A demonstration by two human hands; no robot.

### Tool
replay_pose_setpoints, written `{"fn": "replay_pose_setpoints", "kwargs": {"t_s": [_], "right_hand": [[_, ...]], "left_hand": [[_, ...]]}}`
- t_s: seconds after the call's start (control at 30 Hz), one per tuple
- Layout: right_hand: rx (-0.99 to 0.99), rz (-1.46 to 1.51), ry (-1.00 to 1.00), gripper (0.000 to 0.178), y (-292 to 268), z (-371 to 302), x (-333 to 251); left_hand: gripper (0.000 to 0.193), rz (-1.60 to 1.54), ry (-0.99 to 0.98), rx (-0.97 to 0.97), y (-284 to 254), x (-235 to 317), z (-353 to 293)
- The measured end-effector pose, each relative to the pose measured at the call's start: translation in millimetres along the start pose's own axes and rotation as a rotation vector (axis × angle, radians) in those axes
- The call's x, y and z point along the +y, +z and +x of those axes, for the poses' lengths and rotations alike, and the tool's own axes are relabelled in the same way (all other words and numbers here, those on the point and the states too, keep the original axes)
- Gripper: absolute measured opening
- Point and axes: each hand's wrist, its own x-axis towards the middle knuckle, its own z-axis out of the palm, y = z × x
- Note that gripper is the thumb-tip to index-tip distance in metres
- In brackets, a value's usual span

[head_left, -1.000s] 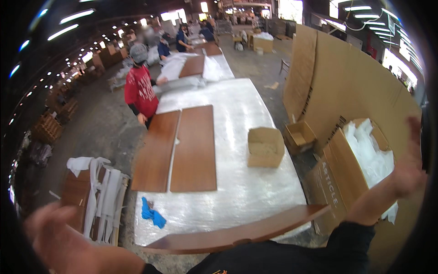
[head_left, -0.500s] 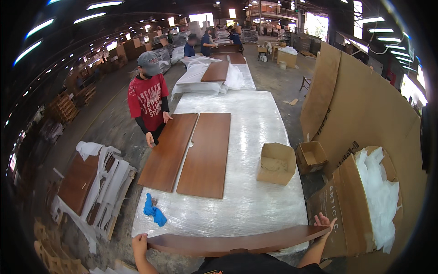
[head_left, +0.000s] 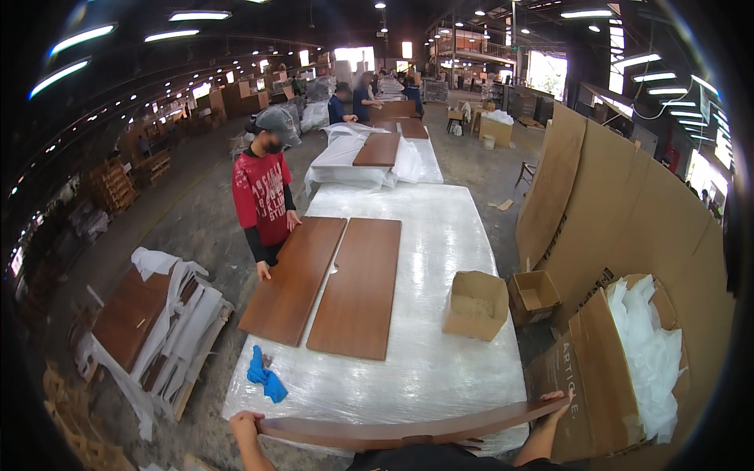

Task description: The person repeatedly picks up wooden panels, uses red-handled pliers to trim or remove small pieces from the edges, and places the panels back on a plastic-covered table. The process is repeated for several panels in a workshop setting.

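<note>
A long brown wooden panel [head_left: 338, 433] is held edge-up between my hands at the near end of the plastic-wrapped table [head_left: 440, 377]; a small notch shows midway along its near edge. My left hand [head_left: 245, 427] is closed round its left end. At the other end my right hand [head_left: 554, 407] grips the panel, with some fingers hidden by it. Beyond lie two flat panels: a left one [head_left: 292, 282] and a right one [head_left: 357, 290] with a small notch in its side. A co-worker in a red shirt [head_left: 261, 192] touches the left panel with both hands.
A blue cloth [head_left: 267, 375] lies near the table's left edge, and an open cardboard box [head_left: 477, 306] stands on its right. To the right are a smaller box [head_left: 536, 297] and a carton of white wrapping [head_left: 646, 353]. Stacked panels [head_left: 157, 322] stand at left.
The panel in my hands has turned more edge-on, showing less of its face. My right hand's fingers, spread before, now close more round its end. The view has tilted up slightly.
</note>
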Motion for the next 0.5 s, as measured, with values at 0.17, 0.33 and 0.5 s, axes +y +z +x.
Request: {"fn": "replay_pose_setpoints", "kwargs": {"t_s": [0.17,0.33,0.5], "right_hand": [[0.076,0.037,-0.013,0.067,28.6,15.6,-14.9],[0.323,-0.129,-0.182,0.06,53.2,9.1,-28.9],[0.43,-0.499,-0.241,0.066,77.0,-51.1,-8.0]], "left_hand": [[0.027,0.137,0.035,-0.161,0.7,-1.7,-14.5],[0.031,0.781,0.072,-0.547,23.4,71.3,15.9],[0.042,0.88,0.431,-0.707,162.2,131.7,39.7]]}}
